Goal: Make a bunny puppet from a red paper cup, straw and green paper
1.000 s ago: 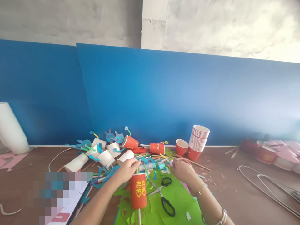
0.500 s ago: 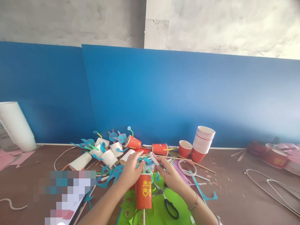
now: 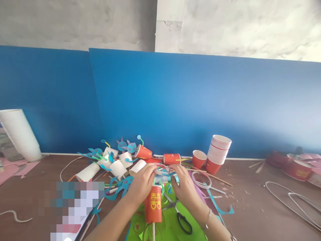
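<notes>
A thin pale roll of tape [image 3: 162,166] with a pinkish rim is up between my two hands. My left hand [image 3: 140,182] is closed at its left side, fingertips just above the red paper cup [image 3: 152,206]. At the roll's right side, my right hand [image 3: 184,184] has its fingers bent onto it. Yellow characters mark the cup, and a thin stick [image 3: 153,231] shows at its near end; a straw at the far end is partly hidden by my left hand. Scissors [image 3: 184,222] with black handles lie right of the cup on green paper [image 3: 173,231].
White cups [image 3: 117,169] with blue paper cut-outs lie at back left. Another tape roll [image 3: 201,179] and a stack of cups [image 3: 218,150] are right. A phone-like device [image 3: 77,214], partly pixelated, sits front left. A blue panel [image 3: 175,100] stands behind.
The tape roll has turned flatter and moved slightly left, between both hands. My left hand has gone from spread fingers to closed at the roll; my right hand has shifted its hold.
</notes>
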A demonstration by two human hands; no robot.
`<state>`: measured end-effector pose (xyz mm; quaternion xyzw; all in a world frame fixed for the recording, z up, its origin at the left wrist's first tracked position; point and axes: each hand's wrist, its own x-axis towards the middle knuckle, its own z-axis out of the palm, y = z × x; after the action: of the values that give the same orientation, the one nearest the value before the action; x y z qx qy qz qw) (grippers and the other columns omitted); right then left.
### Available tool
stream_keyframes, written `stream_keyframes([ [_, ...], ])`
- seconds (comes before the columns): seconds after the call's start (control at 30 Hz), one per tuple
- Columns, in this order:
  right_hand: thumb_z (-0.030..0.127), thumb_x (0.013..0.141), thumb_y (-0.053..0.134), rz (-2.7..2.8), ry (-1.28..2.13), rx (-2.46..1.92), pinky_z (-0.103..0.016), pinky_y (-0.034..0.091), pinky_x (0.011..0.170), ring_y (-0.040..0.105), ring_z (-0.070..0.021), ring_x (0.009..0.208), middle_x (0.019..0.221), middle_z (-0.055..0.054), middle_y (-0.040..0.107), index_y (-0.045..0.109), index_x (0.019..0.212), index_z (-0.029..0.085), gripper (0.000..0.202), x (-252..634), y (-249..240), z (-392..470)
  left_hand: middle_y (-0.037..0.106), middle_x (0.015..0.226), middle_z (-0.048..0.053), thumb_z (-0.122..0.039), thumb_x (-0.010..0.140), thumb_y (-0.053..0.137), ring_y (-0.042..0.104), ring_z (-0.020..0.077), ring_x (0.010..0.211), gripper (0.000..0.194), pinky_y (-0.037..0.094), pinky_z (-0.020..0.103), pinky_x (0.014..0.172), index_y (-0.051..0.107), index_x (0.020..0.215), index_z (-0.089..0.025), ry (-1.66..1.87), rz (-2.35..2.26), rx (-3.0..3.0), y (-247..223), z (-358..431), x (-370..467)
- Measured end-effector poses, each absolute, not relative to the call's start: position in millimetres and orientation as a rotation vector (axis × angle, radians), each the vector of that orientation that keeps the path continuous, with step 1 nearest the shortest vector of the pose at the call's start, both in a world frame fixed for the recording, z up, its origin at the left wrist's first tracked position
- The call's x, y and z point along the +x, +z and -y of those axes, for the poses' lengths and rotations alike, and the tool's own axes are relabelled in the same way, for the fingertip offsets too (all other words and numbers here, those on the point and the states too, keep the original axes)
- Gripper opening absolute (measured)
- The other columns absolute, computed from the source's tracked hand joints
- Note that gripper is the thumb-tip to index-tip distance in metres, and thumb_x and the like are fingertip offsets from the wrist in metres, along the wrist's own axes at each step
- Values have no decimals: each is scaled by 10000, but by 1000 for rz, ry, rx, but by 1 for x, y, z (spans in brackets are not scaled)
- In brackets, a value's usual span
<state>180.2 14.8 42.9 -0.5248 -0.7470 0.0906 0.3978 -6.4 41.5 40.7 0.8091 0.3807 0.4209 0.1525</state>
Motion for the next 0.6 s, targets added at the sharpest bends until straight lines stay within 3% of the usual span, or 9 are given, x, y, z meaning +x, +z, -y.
stream_keyframes([
  [0.17, 106, 718, 496, 1835, 298, -1362, -351, 458, 838, 548, -234, 989, 1038, -68, 581, 484, 1055, 222, 356, 182, 44, -16, 640, 1069, 67, -131, 868, 419, 588, 202, 1006, 265, 477, 341, 873, 584, 1058, -216, 1210, -1167, 2250, 43, -44, -8],
  [0.37, 230, 804, 517, 1779, 292, -1357, -306, 425, 705, 553, -211, 799, 826, -47, 609, 553, 811, 207, 44, 176, 55, -9, 649, 1049, 51, -140, 863, 450, 594, 185, 995, 235, 470, 296, 860, 600, 1030, -211, 1181, -1125, 2260, 43, -41, -7],
  [0.47, 261, 758, 550, 1637, 610, -1338, -267, 382, 592, 500, -166, 641, 683, -9, 561, 543, 730, 195, 73, 181, 59, -11, 652, 1045, 48, -135, 862, 447, 595, 184, 996, 237, 467, 297, 862, 599, 1026, -214, 1191, -1138, 2268, 45, -42, -8],
  [0.6, 329, 719, 596, 1339, 1134, -1179, -218, 265, 458, 329, -90, 471, 537, 63, 397, 503, 674, 185, 177, 192, 62, -17, 669, 1011, 44, -141, 864, 436, 615, 191, 955, 232, 482, 314, 845, 604, 1004, -216, 1201, -1227, 2219, 47, -43, -11],
])
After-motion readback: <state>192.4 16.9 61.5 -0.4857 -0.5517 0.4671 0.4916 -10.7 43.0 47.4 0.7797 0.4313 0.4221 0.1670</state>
